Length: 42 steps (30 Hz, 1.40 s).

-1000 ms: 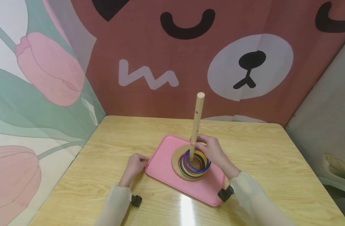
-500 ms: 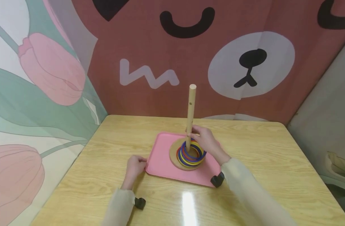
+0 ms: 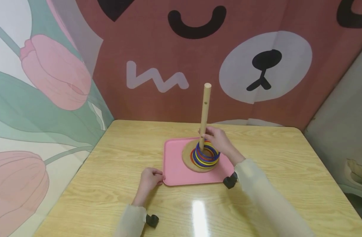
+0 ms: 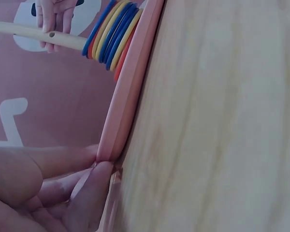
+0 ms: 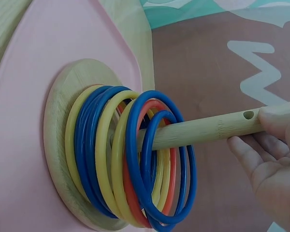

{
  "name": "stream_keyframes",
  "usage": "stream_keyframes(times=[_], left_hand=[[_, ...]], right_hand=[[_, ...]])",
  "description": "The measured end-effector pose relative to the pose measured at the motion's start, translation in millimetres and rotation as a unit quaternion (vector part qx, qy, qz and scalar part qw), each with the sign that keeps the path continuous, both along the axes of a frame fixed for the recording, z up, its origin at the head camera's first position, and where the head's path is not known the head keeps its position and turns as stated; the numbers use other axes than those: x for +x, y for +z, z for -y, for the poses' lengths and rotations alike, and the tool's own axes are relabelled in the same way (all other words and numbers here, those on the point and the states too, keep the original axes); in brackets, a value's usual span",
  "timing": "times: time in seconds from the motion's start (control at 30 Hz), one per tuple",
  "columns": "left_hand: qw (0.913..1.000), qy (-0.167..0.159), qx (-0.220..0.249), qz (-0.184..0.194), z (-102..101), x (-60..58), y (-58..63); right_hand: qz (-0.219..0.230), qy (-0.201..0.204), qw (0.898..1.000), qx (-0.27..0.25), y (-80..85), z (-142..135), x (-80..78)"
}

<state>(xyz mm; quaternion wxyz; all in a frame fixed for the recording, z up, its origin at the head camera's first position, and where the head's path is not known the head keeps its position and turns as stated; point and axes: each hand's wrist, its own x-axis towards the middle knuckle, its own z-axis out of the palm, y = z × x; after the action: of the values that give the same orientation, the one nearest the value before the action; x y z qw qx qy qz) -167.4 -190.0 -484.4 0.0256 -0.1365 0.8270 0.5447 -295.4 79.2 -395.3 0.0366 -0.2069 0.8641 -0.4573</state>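
A pink tray (image 3: 172,171) lies on the table, and my left hand (image 3: 150,180) pinches its near left corner between thumb and fingers. On the tray stands a round wooden base (image 3: 188,155) with a tall wooden pole (image 3: 206,102) rising from it. Several blue, yellow and red rings (image 5: 104,159) are stacked loosely around the pole's foot. With thumb and fingers, my right hand (image 3: 220,142) grips the pole just above the rings; some of its fingers are hidden behind the pole in the head view.
A light wood-grain table (image 3: 133,141) carries the tray. Behind it hangs a cloth (image 3: 157,108) printed with a bear, and a tulip-print cloth (image 3: 56,72) covers the left side. A pale wall (image 3: 344,108) is at the right.
The tray has turned so its near edge runs almost level, and it sits farther from me. Pole, rings and right hand moved away with it. My left hand shifted right, still on the corner.
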Motion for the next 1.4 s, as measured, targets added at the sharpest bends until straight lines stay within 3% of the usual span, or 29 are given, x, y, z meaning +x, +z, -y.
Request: stream_keyframes(times=[0.27, 0.8, 1.0, 1.2, 1.4], left_hand=[[0.9978, -0.06, -0.027, 0.007, 7, -4.1, -4.0], [0.9869, -0.156, 0.036, 0.015, 24, -15.7, -9.9], [0.9851, -0.169, 0.029, 0.014, 20, -19.3, -8.4], [0.9878, -0.154, 0.013, 0.015, 19, -21.9, -8.0], [0.9881, -0.153, 0.005, 0.02, 22, -26.7, -6.9]], right_hand=[[0.011, -0.002, 1.0, -0.005, 0.8, 0, 0.3], [0.017, -0.018, 0.999, -0.026, -6.3, -13, 2.7], [0.015, -0.038, 0.998, -0.038, -17.1, -45, 7.4], [0.037, -0.064, 0.997, -0.028, -29.1, -75, 14.3], [0.034, -0.106, 0.993, 0.041, -40.3, -97, 18.7]])
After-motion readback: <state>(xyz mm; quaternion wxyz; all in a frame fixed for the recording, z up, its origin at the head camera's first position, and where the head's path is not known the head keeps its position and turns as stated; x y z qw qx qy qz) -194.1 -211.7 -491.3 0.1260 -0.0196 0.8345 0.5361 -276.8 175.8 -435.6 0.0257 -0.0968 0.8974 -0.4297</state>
